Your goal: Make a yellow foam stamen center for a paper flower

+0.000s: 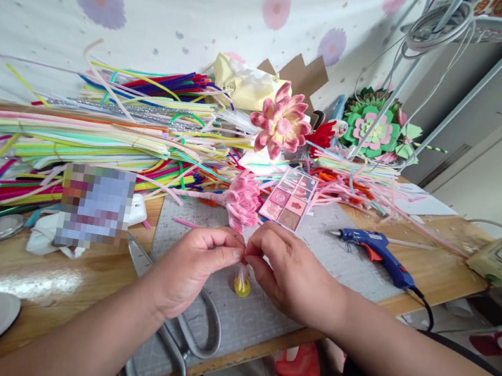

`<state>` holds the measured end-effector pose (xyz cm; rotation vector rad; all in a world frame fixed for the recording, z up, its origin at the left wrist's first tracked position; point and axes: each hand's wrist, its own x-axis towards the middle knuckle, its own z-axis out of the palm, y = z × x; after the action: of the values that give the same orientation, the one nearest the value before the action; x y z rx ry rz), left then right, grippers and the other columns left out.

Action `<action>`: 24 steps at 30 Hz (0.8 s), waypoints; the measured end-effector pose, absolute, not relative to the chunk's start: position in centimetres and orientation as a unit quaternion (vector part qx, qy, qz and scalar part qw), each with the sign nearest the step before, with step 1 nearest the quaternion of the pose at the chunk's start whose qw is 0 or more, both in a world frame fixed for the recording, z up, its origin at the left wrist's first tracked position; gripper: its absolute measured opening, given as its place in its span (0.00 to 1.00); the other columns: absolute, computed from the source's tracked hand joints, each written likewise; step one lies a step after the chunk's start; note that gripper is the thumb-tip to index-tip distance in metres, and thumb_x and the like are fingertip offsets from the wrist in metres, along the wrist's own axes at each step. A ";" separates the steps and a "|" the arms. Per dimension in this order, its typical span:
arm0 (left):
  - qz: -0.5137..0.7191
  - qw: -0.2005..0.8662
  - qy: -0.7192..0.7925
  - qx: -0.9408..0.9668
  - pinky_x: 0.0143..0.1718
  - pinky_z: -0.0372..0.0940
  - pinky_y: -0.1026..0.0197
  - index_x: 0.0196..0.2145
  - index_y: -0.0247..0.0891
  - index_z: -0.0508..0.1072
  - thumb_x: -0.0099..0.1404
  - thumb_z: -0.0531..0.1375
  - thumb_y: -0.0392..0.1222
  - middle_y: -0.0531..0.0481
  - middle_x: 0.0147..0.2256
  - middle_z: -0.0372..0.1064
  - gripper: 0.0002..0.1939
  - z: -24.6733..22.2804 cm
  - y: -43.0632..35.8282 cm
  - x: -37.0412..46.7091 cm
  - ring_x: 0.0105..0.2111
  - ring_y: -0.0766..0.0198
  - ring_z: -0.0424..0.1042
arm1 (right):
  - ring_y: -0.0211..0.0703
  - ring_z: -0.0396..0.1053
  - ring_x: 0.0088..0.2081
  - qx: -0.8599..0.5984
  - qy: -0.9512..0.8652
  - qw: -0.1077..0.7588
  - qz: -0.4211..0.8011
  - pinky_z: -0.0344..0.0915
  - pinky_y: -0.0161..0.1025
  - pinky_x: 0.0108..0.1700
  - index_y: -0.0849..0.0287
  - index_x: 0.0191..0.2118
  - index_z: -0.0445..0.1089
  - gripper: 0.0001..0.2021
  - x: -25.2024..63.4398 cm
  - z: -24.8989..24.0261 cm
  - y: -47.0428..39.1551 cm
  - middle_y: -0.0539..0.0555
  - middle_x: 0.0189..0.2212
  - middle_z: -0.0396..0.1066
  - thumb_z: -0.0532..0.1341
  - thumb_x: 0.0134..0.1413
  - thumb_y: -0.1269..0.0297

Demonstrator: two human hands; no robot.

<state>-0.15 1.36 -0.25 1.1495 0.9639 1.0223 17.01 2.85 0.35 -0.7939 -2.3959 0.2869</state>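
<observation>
My left hand (193,262) and my right hand (288,268) meet above the grey cutting mat (340,254), thumbs and forefingers pinched together. From between the fingertips hangs a small piece with pale strands and a round yellow end (242,286); its upper part is hidden by the fingers. Just beyond the hands lies a pink pipe-cleaner flower (242,201) on its side, its stem pointing left. A makeup palette (288,199) with pink and brown pans rests behind my right hand. Large grey-handled scissors (202,334) lie partly under my left forearm.
A blue hot glue gun (378,251) lies at the right, its cord running off the table's front edge. Bundles of coloured pipe cleaners (96,136) fill the back left. A pink-and-yellow flower (282,121) stands behind, near a green flower (376,129) and a metal rack (485,79).
</observation>
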 end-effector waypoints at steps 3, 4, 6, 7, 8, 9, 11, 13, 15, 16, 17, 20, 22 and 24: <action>0.449 0.623 0.416 0.488 0.38 0.58 0.59 0.24 0.34 0.75 0.52 0.63 0.36 0.51 0.26 0.68 0.03 -0.3 1.4 -0.2 0.33 0.61 0.65 | 0.44 0.64 0.33 -0.272 -0.915 0.295 0.039 0.64 0.41 0.34 0.62 0.34 0.64 0.05 17.2 0.1 2.8 0.59 0.32 0.69 0.52 0.59 0.72; 0.452 0.618 0.415 0.491 0.38 0.58 0.60 0.24 0.34 0.75 0.52 0.63 0.36 0.51 0.27 0.67 0.03 -0.3 1.5 -0.2 0.34 0.61 0.65 | 0.44 0.65 0.35 -0.258 -0.917 0.302 0.036 0.65 0.41 0.35 0.63 0.35 0.65 0.05 17.3 0.1 2.8 0.59 0.33 0.69 0.52 0.59 0.72; 0.458 0.603 0.411 0.507 0.38 0.58 0.60 0.24 0.35 0.75 0.53 0.63 0.35 0.50 0.29 0.68 0.03 -0.3 1.6 -0.3 0.35 0.61 0.65 | 0.44 0.66 0.37 -0.236 -0.908 0.340 0.067 0.66 0.41 0.37 0.63 0.38 0.66 0.04 17.4 0.2 2.8 0.60 0.35 0.70 0.54 0.58 0.72; 0.460 0.594 0.409 0.518 0.39 0.58 0.60 0.24 0.35 0.75 0.54 0.62 0.35 0.50 0.30 0.68 0.03 -0.3 1.6 -0.4 0.35 0.61 0.65 | 0.43 0.66 0.37 -0.233 -0.896 0.366 0.096 0.66 0.40 0.38 0.63 0.38 0.66 0.05 17.5 0.2 2.8 0.60 0.35 0.70 0.55 0.58 0.72; 0.462 0.580 0.408 0.533 0.40 0.58 0.60 0.24 0.35 0.74 0.55 0.62 0.35 0.50 0.31 0.69 0.04 -0.3 1.6 -0.5 0.36 0.61 0.65 | 0.42 0.67 0.37 -0.239 -0.880 0.388 0.131 0.66 0.39 0.38 0.63 0.39 0.67 0.05 17.5 0.3 2.8 0.59 0.35 0.70 0.55 0.57 0.72; 0.464 0.560 0.408 0.552 0.41 0.58 0.60 0.24 0.36 0.74 0.56 0.61 0.36 0.49 0.33 0.68 0.04 -0.4 1.6 -0.6 0.37 0.60 0.65 | 0.41 0.67 0.36 -0.251 -0.863 0.404 0.169 0.66 0.38 0.38 0.63 0.39 0.67 0.05 17.5 0.4 2.8 0.58 0.34 0.70 0.56 0.57 0.72; 0.469 0.501 0.417 0.597 0.44 0.58 0.58 0.25 0.37 0.74 0.58 0.61 0.37 0.49 0.36 0.67 0.05 -0.4 1.6 -0.8 0.41 0.58 0.65 | 0.38 0.67 0.33 -0.285 -0.836 0.401 0.245 0.66 0.35 0.36 0.61 0.37 0.69 0.04 17.3 0.7 2.8 0.55 0.32 0.71 0.57 0.56 0.72; 0.473 0.436 0.427 0.636 0.47 0.57 0.57 0.25 0.38 0.74 0.58 0.61 0.38 0.48 0.39 0.65 0.05 -0.5 1.5 -1.0 0.43 0.57 0.65 | 0.36 0.67 0.31 -0.316 -0.815 0.376 0.307 0.66 0.34 0.34 0.60 0.34 0.70 0.03 17.0 0.8 2.7 0.52 0.30 0.71 0.59 0.53 0.72; 0.478 0.389 0.430 0.660 0.49 0.57 0.56 0.26 0.38 0.74 0.58 0.60 0.38 0.48 0.39 0.64 0.05 -0.5 1.5 -1.1 0.44 0.57 0.64 | 0.35 0.66 0.28 -0.343 -0.794 0.369 0.340 0.64 0.33 0.31 0.60 0.30 0.70 0.02 16.6 0.9 2.7 0.51 0.27 0.71 0.60 0.51 0.72; 0.481 0.374 0.426 0.669 0.49 0.57 0.56 0.26 0.39 0.74 0.59 0.60 0.37 0.48 0.39 0.64 0.05 -0.5 1.5 -1.1 0.44 0.57 0.64 | 0.35 0.66 0.26 -0.353 -0.787 0.372 0.344 0.63 0.32 0.30 0.61 0.28 0.69 0.02 16.5 0.9 2.7 0.50 0.25 0.70 0.60 0.50 0.72; 0.486 0.360 0.421 0.676 0.49 0.57 0.56 0.26 0.39 0.74 0.59 0.60 0.37 0.48 0.38 0.64 0.05 -0.5 1.5 -1.1 0.44 0.57 0.64 | 0.34 0.65 0.25 -0.360 -0.782 0.376 0.342 0.62 0.32 0.28 0.60 0.27 0.69 0.03 16.4 0.9 2.6 0.49 0.23 0.69 0.60 0.50 0.72; 0.493 0.306 0.405 0.707 0.48 0.59 0.57 0.28 0.40 0.73 0.60 0.59 0.35 0.49 0.37 0.64 0.05 -0.4 1.3 -1.0 0.44 0.58 0.65 | 0.33 0.63 0.23 -0.369 -0.787 0.379 0.319 0.60 0.31 0.27 0.60 0.26 0.67 0.04 16.2 0.9 2.5 0.48 0.21 0.67 0.59 0.49 0.72; 0.493 0.241 0.395 0.737 0.48 0.61 0.57 0.30 0.41 0.72 0.60 0.58 0.32 0.50 0.37 0.66 0.06 -0.3 1.2 -1.0 0.43 0.59 0.67 | 0.33 0.62 0.23 -0.369 -0.791 0.374 0.313 0.59 0.31 0.27 0.60 0.26 0.66 0.04 16.1 0.8 2.4 0.47 0.22 0.66 0.58 0.49 0.73; 0.488 0.164 0.386 0.765 0.50 0.60 0.55 0.32 0.42 0.72 0.59 0.58 0.29 0.50 0.37 0.69 0.08 -0.3 1.0 -1.0 0.41 0.60 0.69 | 0.33 0.61 0.24 -0.366 -0.792 0.373 0.316 0.59 0.31 0.26 0.60 0.27 0.65 0.04 16.0 0.9 2.3 0.47 0.22 0.65 0.58 0.49 0.73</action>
<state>-1.03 1.02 -0.35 2.1812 1.1015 1.3916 15.97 2.30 0.91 -0.9377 -2.0301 0.8091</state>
